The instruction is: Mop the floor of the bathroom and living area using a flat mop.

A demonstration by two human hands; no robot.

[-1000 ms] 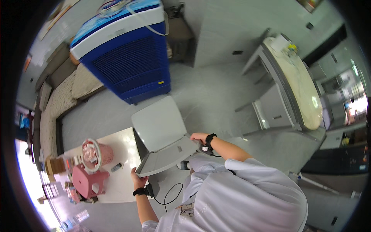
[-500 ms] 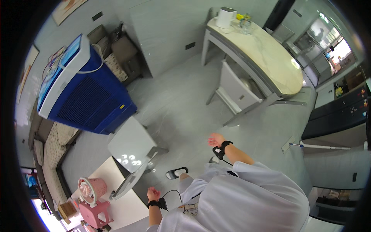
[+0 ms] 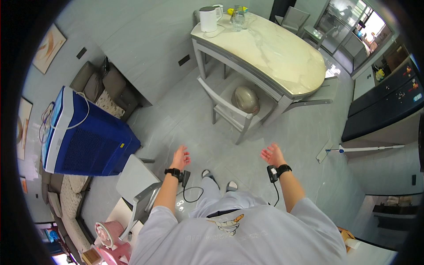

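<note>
My left hand (image 3: 181,157) is held out over the tiled floor, its fingers loosely spread and nothing in it. Level with it on the other side, my right hand (image 3: 273,155) is likewise empty, fingers apart. Each wrist wears a black strap with a small black box and a cable. Ahead of both hands stands a grey-white chair (image 3: 227,105), pushed partly under the marble-topped dining table (image 3: 274,53). On its seat rests a shiny, rounded, helmet-like thing (image 3: 246,100). Another pale chair (image 3: 138,176) is left of my left forearm.
A big blue air cooler (image 3: 90,141) stands at left, before a sofa (image 3: 70,194). A white kettle (image 3: 208,20) and a glass pitcher (image 3: 238,20) are on the table. At right, a flat mop (image 3: 371,149) leans out. A pink basket (image 3: 110,233) sits at lower left.
My view has turned to the left and levelled, bringing the dining table nearer the middle. My left hand has risen forward; both hands are now level and apart.
</note>
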